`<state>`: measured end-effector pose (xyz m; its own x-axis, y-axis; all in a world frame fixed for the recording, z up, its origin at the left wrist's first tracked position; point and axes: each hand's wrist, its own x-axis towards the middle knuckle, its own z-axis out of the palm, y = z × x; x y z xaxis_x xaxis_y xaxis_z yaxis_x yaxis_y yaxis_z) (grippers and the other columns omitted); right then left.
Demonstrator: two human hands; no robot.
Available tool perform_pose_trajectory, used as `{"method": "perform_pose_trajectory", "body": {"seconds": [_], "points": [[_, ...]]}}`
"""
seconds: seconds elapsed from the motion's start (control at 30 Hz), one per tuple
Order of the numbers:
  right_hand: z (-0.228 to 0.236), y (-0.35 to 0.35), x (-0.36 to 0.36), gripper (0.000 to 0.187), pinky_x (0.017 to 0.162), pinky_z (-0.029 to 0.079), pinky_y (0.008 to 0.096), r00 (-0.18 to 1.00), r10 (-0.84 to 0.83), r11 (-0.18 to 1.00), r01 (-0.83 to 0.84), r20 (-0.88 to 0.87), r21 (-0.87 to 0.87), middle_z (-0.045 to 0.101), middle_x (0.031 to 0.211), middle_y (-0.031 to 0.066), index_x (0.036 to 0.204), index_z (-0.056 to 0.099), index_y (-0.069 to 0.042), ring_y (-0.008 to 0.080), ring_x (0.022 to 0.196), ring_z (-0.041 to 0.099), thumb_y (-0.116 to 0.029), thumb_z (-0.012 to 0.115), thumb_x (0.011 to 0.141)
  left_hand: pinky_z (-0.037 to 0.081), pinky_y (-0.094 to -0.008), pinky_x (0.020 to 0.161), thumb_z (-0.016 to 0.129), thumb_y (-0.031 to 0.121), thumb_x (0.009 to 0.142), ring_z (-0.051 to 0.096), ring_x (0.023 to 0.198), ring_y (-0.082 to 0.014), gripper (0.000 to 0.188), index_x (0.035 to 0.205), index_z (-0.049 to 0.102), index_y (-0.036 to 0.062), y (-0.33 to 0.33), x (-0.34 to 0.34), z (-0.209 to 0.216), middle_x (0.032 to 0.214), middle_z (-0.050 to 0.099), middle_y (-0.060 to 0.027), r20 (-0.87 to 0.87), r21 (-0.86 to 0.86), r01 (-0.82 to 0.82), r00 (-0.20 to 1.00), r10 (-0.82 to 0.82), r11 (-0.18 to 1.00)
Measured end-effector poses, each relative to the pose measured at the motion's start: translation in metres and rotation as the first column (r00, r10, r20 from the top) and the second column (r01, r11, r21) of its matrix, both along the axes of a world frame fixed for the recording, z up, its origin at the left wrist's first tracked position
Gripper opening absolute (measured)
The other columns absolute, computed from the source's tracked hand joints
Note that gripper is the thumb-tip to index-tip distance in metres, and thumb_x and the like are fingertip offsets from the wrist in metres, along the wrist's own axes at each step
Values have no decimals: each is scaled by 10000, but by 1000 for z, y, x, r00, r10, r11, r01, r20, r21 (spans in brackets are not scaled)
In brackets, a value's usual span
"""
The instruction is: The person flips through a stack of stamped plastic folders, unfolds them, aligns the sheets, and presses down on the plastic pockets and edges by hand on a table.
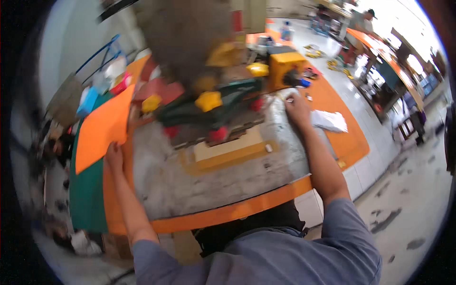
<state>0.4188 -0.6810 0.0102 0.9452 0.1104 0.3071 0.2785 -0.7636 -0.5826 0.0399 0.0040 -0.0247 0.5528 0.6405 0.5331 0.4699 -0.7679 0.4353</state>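
On the left, the fingers of my left hand (114, 156) are closed at the lower corner of a bright orange sheet (104, 128). My right hand (297, 110) is at the right side of the worktable, its fingers curled together. A small pale spot shows at its fingertips, too small to name. Between my hands stands a large machine head (175, 42), blurred, with a dark green plate (242, 90), yellow star-shaped knobs (209, 101) and red parts beneath. Under it, a pale rectangular block (228, 145) edged with brown tape lies on the worn grey tabletop (190, 194).
A green surface (88, 199) lies below the orange sheet. A yellow box (285, 66) stands beyond my right hand, and a white packet (329, 121) lies on the orange right-hand surface (349, 142). Farther right, a person (363, 23) is at another orange-topped table.
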Motion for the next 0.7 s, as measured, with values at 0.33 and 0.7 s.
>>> {"method": "perform_pose_trajectory", "body": {"seconds": [0.33,0.7], "points": [[-8,-7,15,291,752,523,458,995,53,997,-48,84,-66,724,867,135,1026,702,-108,319,834,704,-387,672,948,554,-463,871,640,210,946,683,1054,-394,299,1175,696,26,-35,10,17,1093,727,-246,45,-1,-381,924,380,925],[-7,-13,24,302,775,532,456,991,76,992,-63,112,-113,733,856,119,1062,708,-126,309,835,721,-406,661,958,316,-661,1216,619,206,1006,275,1518,-494,843,1645,99,28,1,-5,41,1643,210,-269,695,-561,782,266,668,272]]}}
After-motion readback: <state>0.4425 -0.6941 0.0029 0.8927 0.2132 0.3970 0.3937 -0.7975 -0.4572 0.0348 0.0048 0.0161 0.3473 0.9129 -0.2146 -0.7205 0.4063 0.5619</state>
